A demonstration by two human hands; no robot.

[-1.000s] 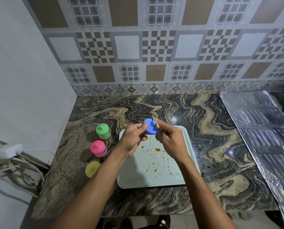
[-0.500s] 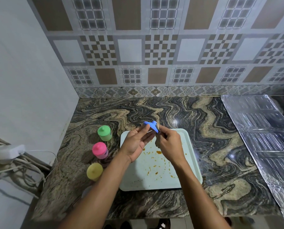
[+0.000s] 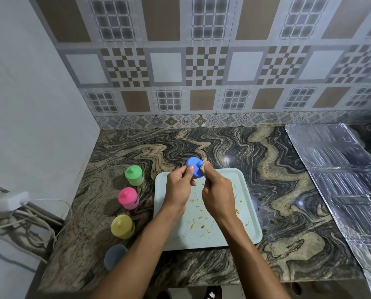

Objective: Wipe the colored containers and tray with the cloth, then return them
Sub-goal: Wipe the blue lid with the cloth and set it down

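My left hand (image 3: 178, 187) holds a blue lid (image 3: 194, 168) up above the far edge of a pale green tray (image 3: 248, 214). My right hand (image 3: 217, 192) pinches a small beige cloth (image 3: 203, 167) against the lid's right side. The tray lies flat on the counter and is spattered with orange stains. To the left of the tray stand a green container (image 3: 134, 175), a pink container (image 3: 128, 198) and a yellow container (image 3: 122, 226) in a row, all lidded. A lidless bluish container (image 3: 114, 256) stands nearest me, partly behind my left forearm.
The marble counter (image 3: 277, 190) meets a tiled wall at the back and a plain wall at the left. A sheet of silver foil (image 3: 348, 182) covers the counter's right side. A white power strip (image 3: 6, 202) with cables hangs off the left edge.
The blue lid has been turned in my hands, from edge-on to top facing me. My view has shifted so the bluish lidless container now shows.
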